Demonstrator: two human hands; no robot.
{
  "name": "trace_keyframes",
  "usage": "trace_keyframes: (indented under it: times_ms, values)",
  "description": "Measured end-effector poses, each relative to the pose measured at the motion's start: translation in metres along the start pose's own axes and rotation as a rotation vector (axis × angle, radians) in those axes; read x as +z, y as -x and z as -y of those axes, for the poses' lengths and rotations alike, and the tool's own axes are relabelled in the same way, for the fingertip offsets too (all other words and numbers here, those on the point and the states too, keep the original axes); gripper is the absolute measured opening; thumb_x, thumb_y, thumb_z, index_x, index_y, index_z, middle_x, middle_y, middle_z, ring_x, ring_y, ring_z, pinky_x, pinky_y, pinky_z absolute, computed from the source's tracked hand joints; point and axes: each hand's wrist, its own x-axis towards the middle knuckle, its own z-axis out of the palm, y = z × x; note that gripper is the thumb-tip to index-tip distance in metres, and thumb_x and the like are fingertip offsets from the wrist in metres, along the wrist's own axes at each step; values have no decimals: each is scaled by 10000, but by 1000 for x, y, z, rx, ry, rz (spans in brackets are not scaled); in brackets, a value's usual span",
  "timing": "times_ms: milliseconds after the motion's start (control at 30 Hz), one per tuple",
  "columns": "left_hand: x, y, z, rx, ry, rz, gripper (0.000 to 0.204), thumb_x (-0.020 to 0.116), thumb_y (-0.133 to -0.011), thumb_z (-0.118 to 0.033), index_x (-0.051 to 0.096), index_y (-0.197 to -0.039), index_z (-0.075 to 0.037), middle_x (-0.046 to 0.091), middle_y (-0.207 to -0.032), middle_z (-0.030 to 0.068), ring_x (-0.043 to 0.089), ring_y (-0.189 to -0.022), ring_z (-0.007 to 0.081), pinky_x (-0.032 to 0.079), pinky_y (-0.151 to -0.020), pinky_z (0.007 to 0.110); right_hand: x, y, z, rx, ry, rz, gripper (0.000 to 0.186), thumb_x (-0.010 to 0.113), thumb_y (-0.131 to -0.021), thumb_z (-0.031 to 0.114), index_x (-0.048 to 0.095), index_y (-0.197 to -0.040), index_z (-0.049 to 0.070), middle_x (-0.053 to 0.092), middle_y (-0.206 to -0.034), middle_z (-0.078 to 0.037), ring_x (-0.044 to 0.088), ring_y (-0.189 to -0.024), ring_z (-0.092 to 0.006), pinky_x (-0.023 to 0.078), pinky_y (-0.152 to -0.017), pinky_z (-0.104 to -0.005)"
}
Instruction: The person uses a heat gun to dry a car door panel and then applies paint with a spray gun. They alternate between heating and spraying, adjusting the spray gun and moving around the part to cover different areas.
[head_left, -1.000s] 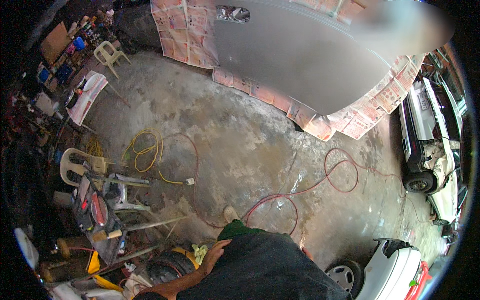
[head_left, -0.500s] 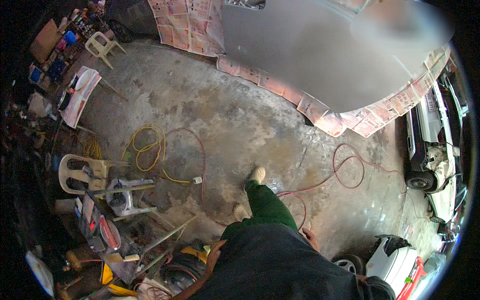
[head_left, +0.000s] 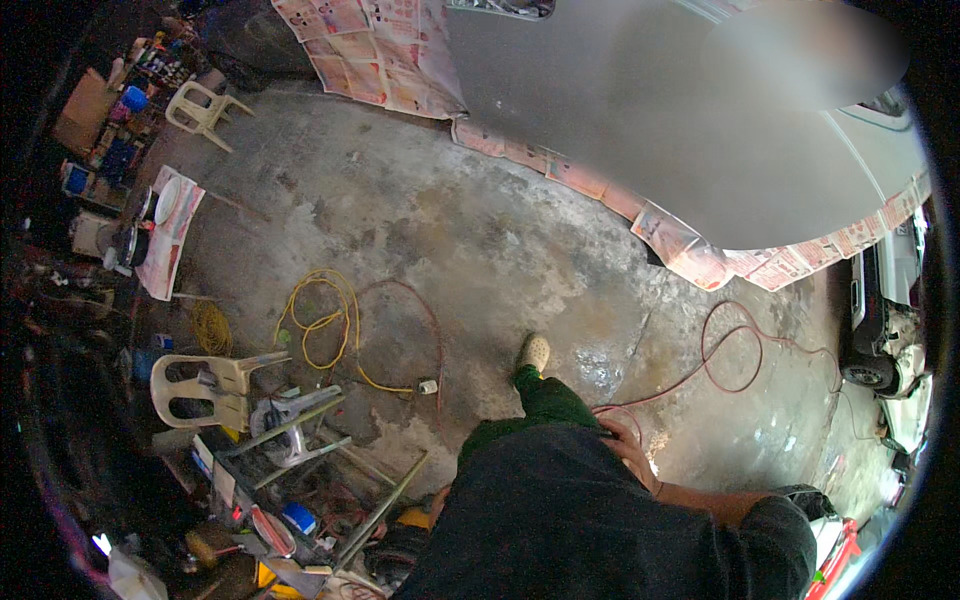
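Note:
My right hand point(head_left: 628, 452) is bent in at my right hip, against the dark shirt point(head_left: 560, 500) and green trousers point(head_left: 560, 402). Its fingers are curled, with a small dark edge showing at their tips; what that is stays unclear. Only a sliver of my left hand point(head_left: 438, 506) shows beside my left hip, its fingers hidden behind the shirt. One light clog point(head_left: 535, 352) is on the floor in front of me. Neither hand touches the large grey vehicle panel point(head_left: 620, 130) ahead, which is edged with newspaper masking point(head_left: 690, 250).
A red hose point(head_left: 735, 370) loops across the concrete on the right, and a yellow cord point(head_left: 345, 330) coils on the left. Plastic chairs point(head_left: 205, 392), metal stands point(head_left: 385, 505) and a paper-covered table point(head_left: 172, 235) line the left. A white vehicle point(head_left: 895, 280) stands far right.
My right hand has risen from hanging open to my hip, elbow bent out. The left hand has slipped mostly behind my body. The view has shifted; one shoe has gone out of sight.

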Motion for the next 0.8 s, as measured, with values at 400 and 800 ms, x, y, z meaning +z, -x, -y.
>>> trace_keyframes:
  times_ms: [400, 800]
  values:
    - [-35, -70, -41, -5, 104, -135, 594, 364, -1022, -490, 514, -1377, -39, 485, -1432, 131, 407, -1362, 283, 247, -1156, 402, -12, -140, 7, 160, 8, 51, 683, 366, -986, 588, 564, -1331, 32, 363, -1474, -211, 322, -1389, -373, 222, -1150, -500]
    - [-182, -191, -114, 118, 153, -310, 479, 376, -1049, -383, 531, -1352, -46, 499, -1405, 112, 409, -1357, 260, 254, -1156, 369, 89, -384, -1, 812, -157, -201, 530, 610, -939, 170, 428, -1403, -10, 431, -1446, -179, 438, -1324, -264, 342, -1111, -369]
